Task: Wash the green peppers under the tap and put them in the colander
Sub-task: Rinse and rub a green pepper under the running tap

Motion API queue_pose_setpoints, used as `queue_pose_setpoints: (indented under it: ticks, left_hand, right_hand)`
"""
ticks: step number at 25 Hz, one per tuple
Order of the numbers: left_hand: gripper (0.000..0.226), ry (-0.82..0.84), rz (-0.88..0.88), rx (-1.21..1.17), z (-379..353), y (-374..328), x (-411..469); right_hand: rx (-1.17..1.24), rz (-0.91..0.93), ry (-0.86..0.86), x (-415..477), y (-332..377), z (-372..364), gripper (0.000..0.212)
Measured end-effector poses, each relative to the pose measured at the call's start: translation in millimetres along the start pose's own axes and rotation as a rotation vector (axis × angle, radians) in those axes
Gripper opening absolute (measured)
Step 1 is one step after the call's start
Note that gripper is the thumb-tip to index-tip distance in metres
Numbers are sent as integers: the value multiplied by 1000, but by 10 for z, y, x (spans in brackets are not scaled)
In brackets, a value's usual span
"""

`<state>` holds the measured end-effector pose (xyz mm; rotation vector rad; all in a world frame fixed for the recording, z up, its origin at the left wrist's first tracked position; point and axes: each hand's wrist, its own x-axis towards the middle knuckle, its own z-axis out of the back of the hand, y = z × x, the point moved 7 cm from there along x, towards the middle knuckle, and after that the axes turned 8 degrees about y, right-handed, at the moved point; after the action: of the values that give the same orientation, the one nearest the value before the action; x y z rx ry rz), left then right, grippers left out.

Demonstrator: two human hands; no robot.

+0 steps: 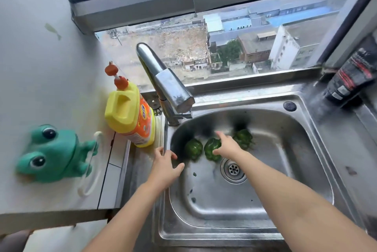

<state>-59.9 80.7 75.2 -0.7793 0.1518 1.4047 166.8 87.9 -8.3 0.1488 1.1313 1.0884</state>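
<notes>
Steel sink [224, 207] has three green peppers [210, 145] lined up near its far wall, behind the drain [233, 170]; detergent bottle [130, 117] stands beside its left rim.

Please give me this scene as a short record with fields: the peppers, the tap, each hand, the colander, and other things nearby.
peppers: three green peppers in the sink, at its far side, behind the drain
tap: spout above the basin's back left corner; no running water seen
left hand: open, over the sink's left rim, holds nothing
right hand: at the middle pepper, index finger straight
colander: not in view
left of the sink: yellow bottle, green frog figure
</notes>
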Motion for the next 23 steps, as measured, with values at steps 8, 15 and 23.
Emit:
queue_pose_setpoints:
  ticks: [8, 15, 23]
  left_hand:
    - [35, 49, 65, 6, 83, -55, -6]
    - [29, 30, 137, -241, 158, -56, -94]
    - [53, 140, 215, -745, -163, -488, -248]
  right_hand:
    - [-351, 32, 187, 332, -39, -279, 75]
    - [-415, 75, -37, 222, -9, -169, 63]
    - [-36, 490, -113, -887, 513, 368, 67]
